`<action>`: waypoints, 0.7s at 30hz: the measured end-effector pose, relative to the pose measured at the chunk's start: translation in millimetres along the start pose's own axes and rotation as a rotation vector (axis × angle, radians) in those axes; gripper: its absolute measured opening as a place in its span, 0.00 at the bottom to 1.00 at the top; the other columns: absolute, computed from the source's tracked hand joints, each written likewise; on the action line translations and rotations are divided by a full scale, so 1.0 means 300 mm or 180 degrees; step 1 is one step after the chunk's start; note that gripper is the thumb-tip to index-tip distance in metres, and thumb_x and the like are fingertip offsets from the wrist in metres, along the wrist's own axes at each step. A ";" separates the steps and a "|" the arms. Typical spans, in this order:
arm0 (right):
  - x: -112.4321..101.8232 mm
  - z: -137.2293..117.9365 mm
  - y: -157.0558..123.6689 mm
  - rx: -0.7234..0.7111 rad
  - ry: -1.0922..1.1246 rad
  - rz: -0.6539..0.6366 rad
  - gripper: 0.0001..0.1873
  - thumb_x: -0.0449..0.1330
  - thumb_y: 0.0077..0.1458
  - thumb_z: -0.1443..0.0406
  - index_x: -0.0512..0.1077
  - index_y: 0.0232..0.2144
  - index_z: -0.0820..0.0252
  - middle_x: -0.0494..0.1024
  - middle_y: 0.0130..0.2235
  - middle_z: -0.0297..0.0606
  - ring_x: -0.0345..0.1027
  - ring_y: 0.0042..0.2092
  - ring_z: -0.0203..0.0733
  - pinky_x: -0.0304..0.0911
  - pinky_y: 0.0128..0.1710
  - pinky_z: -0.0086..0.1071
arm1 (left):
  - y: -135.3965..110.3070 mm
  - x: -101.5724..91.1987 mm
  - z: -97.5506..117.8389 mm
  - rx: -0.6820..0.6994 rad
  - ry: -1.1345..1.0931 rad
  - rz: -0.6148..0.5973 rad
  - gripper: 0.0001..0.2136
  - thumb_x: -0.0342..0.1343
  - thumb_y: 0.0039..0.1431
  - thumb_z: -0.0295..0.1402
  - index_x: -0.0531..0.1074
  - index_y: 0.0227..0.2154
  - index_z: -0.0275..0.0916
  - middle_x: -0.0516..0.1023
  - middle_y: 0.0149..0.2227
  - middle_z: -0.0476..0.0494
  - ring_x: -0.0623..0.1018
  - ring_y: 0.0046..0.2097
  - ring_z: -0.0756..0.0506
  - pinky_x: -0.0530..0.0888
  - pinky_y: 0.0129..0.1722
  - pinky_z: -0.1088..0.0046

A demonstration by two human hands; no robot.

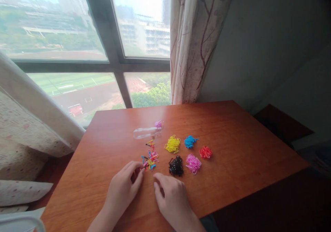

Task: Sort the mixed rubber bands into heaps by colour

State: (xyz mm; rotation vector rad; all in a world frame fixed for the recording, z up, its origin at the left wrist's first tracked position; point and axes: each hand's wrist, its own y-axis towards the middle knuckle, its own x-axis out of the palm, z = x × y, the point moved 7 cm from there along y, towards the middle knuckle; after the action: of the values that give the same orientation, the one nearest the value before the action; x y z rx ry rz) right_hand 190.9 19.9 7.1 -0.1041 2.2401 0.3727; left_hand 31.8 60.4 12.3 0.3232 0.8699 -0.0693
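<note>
My left hand (126, 180) reaches the near edge of a mixed pile of small coloured rubber bands (152, 157), thumb and forefinger pinched together on what looks like a black rubber band (145, 166). My right hand (172, 192) rests on the table just right of it, fingers curled in and thumb tip close to the forefinger; no band shows in it. Nearest to that hand lies a heap of black rubber bands (176, 166). Sorted heaps of yellow (172, 144), blue (190, 141), pink (193, 163) and red rubber bands (206, 152) spread beyond and to the right.
Behind the mixed pile a clear plastic bottle-like container (144, 132) lies on its side, with a pink object (158, 123) beside its right end. The brown wooden table (245, 163) stands against a window (111, 66) with patterned curtains (188, 45).
</note>
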 end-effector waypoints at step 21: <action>0.016 -0.017 0.034 0.0405 0.0585 0.0312 0.10 0.52 0.61 0.67 0.75 0.35 0.56 0.78 0.27 0.33 0.73 0.28 0.39 0.57 0.29 0.27 | 0.004 -0.024 0.031 -0.0092 -0.0632 0.0052 0.07 0.52 0.62 0.33 0.73 0.31 0.39 0.76 0.27 0.49 0.74 0.27 0.50 0.71 0.27 0.78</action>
State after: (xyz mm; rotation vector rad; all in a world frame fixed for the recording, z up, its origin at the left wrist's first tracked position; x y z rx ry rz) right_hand 182.0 28.3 8.7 0.0404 2.4505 0.2814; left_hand 34.3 58.2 23.8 0.2910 0.6709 -0.0723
